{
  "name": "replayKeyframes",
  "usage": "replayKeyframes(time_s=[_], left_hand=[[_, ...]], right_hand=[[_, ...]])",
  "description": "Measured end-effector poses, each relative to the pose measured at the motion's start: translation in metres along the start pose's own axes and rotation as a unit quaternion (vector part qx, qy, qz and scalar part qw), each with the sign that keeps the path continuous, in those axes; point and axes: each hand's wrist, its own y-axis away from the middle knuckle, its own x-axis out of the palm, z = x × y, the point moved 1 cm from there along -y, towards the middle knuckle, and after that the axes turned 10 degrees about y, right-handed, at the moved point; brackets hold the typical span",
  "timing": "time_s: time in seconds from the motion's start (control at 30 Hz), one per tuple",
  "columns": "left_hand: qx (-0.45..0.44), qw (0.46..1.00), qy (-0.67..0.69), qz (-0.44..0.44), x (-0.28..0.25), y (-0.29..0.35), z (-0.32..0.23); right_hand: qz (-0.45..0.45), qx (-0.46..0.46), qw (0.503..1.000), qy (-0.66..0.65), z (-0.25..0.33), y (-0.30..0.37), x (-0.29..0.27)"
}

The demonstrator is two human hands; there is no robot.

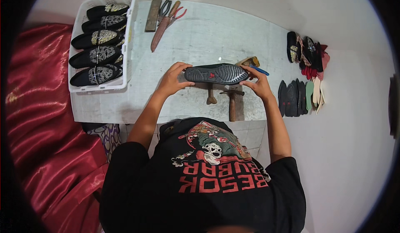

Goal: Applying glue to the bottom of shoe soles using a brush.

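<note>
Above the table [200, 29] I hold a black shoe [216, 74] sideways, its ridged black sole with a small red mark facing me. My left hand [176, 79] grips one end of it, thumb below and fingers above. At the other end, my right hand [259, 84] holds the tip between thumb and fingers. Below the shoe lies a hammer [233, 106] with a wooden handle. Beside it is a short brown tool [211, 95], its upper end hidden by the shoe. A blue object [259, 69] shows behind my right fingers, next to a yellowish-brown item [251, 61].
A white plastic crate [132, 37] at the left holds several decorated black shoes. Pliers [179, 13], a brown sheath-like piece [160, 35] and a flat block [153, 14] lie near it. Soles [292, 97] and shoe uppers [308, 47] line the right edge. Red satin cloth [46, 108] hangs left.
</note>
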Motion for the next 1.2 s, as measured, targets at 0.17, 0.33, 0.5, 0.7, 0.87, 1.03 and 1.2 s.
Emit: replayKeyframes(time_s=[0.17, 0.33, 0.5, 0.7, 0.87, 1.03, 1.2], left_hand=[[-0.016, 1.0, 0.014, 0.001, 0.0, -0.001, 0.002], [-0.015, 1.0, -0.007, 0.015, -0.002, -0.005, 0.001], [-0.01, 1.0, 0.0, 0.013, -0.002, -0.004, 0.002], [-0.024, 0.999, 0.014, 0.022, 0.0, -0.003, 0.002], [0.123, 0.977, -0.175, 0.003, 0.008, -0.02, -0.045], [0.134, 0.974, -0.142, 0.112, 0.044, -0.061, -0.052], [0.12, 0.976, -0.088, 0.157, 0.048, -0.065, -0.034]], right_hand=[[-0.005, -0.014, 1.0, 0.003, 0.008, 0.0, -0.002], [-0.001, 0.039, 0.999, -0.036, 0.016, 0.002, -0.001], [-0.01, 0.051, 0.998, -0.02, 0.006, 0.008, 0.007], [-0.023, 0.062, 0.998, 0.004, 0.019, 0.014, 0.008], [-0.017, 0.071, 0.997, -0.011, 0.029, 0.016, 0.006], [-0.046, 0.075, 0.996, -0.014, 0.029, 0.017, 0.012], [-0.042, 0.097, 0.994, 0.009, 0.024, 0.02, 0.017]])
